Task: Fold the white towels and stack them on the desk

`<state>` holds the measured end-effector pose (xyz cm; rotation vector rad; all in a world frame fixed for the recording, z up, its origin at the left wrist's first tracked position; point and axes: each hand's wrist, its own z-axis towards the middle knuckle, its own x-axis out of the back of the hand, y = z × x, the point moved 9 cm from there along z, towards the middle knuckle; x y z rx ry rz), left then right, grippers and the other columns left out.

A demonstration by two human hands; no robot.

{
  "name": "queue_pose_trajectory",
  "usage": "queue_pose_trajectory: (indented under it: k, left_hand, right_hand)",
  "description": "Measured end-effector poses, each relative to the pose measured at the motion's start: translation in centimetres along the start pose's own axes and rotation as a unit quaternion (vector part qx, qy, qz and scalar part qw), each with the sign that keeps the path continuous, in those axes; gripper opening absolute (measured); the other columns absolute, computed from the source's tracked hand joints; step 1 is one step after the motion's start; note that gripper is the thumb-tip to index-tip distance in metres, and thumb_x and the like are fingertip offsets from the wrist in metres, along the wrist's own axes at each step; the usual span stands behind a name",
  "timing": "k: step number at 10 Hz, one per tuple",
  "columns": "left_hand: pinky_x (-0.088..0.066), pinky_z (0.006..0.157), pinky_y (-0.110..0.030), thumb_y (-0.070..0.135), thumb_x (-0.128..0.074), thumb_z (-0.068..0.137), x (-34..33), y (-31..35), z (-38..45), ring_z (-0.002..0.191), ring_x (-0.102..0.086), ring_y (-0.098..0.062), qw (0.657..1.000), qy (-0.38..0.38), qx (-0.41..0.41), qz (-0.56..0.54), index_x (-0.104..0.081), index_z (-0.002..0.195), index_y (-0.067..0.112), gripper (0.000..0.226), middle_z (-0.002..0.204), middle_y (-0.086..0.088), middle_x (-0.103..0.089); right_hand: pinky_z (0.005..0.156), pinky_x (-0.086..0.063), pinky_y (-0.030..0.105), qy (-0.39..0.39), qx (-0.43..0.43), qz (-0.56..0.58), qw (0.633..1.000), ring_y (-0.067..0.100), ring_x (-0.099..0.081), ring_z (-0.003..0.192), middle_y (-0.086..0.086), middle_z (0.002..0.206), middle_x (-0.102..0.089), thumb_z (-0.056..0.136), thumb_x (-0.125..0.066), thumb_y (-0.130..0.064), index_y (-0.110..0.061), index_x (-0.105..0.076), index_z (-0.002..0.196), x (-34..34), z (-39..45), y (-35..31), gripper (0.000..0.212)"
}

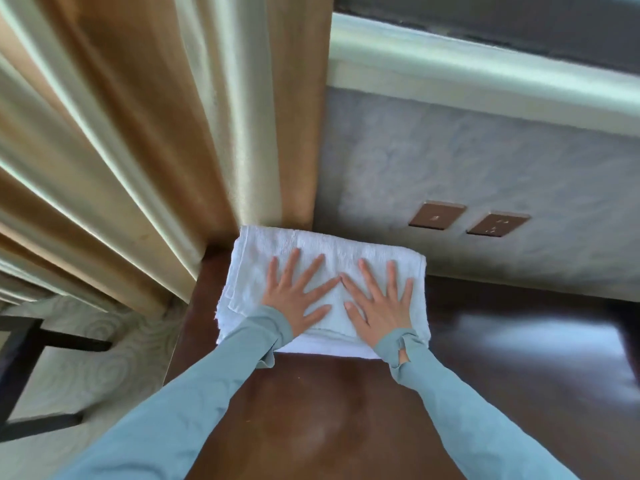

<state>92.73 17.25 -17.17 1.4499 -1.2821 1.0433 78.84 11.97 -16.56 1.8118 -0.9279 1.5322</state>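
A folded white towel (284,244) lies at the far left corner of the dark brown desk (311,410), on top of at least one more folded towel whose edges show at the left and front. My left hand (298,296) and my right hand (381,303) both lie flat on the top towel with fingers spread, index fingertips nearly touching in the middle. Both arms wear light blue sleeves.
Beige and tan curtains (138,150) hang left of the towels, touching the desk's corner. A grey wall with two brown socket plates (437,215) (497,224) rises behind the desk. A dark chair frame (20,358) stands on pale patterned carpet at the lower left.
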Motion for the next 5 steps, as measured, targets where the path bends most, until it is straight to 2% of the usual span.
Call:
queue_pose_trajectory:
  k: [1,2,3,4,5]
  left_hand:
    - [0.005,0.108,-0.064,0.067,0.023,0.080,-1.2,0.6,-0.6,0.142,0.012,-0.036,1.000,-0.005,-0.021,0.017,0.018,0.140,0.050,0.063,0.157,0.009,0.011]
    - [0.017,0.107,-0.061,0.067,0.044,0.057,-0.5,0.7,-0.9,0.135,0.036,-0.031,0.999,-0.013,-0.029,0.031,0.037,0.129,0.052,0.073,0.145,0.013,0.043]
    - [0.011,0.110,-0.059,0.069,0.026,0.071,0.1,0.7,-0.7,0.138,0.032,-0.030,0.999,-0.036,-0.009,0.028,0.028,0.136,0.050,0.067,0.144,0.013,0.042]
    - [-0.002,0.116,-0.050,0.053,-0.017,0.095,2.7,0.7,-0.8,0.146,0.002,-0.027,0.997,-0.065,0.047,-0.020,-0.005,0.148,0.041,0.055,0.158,0.007,0.008]
    - [-0.035,0.102,-0.035,0.044,-0.039,0.093,7.3,0.5,-1.6,0.125,-0.046,-0.022,0.980,-0.009,0.135,-0.149,-0.047,0.133,0.025,0.045,0.140,0.002,-0.044]
  right_hand:
    - [0.109,-0.001,0.061,-0.023,0.006,-0.022,0.999,0.035,0.005,0.144,-0.013,0.157,0.010,0.092,0.002,-0.056,-0.047,0.002,0.145,-0.8,-1.4,0.4,0.054]
    - [0.111,0.000,0.058,-0.031,-0.010,-0.023,0.999,0.031,0.007,0.145,-0.012,0.157,0.008,0.091,0.008,-0.056,-0.045,-0.001,0.146,-0.4,-1.5,0.5,0.057]
    - [0.110,0.017,0.053,-0.041,-0.011,-0.010,0.999,0.026,0.032,0.139,-0.015,0.152,0.029,0.076,0.029,-0.060,-0.047,0.020,0.140,-0.3,-1.5,0.1,0.066]
    - [0.116,0.003,0.049,-0.065,-0.038,0.070,0.995,0.024,0.012,0.145,-0.009,0.158,0.008,0.093,-0.009,-0.053,-0.037,-0.004,0.148,2.2,-1.4,0.3,0.057]
    - [0.112,-0.026,0.035,-0.001,-0.093,0.221,0.971,0.021,-0.031,0.137,0.001,0.147,-0.036,0.092,-0.047,-0.034,-0.021,-0.040,0.137,6.0,-1.9,1.9,0.048]
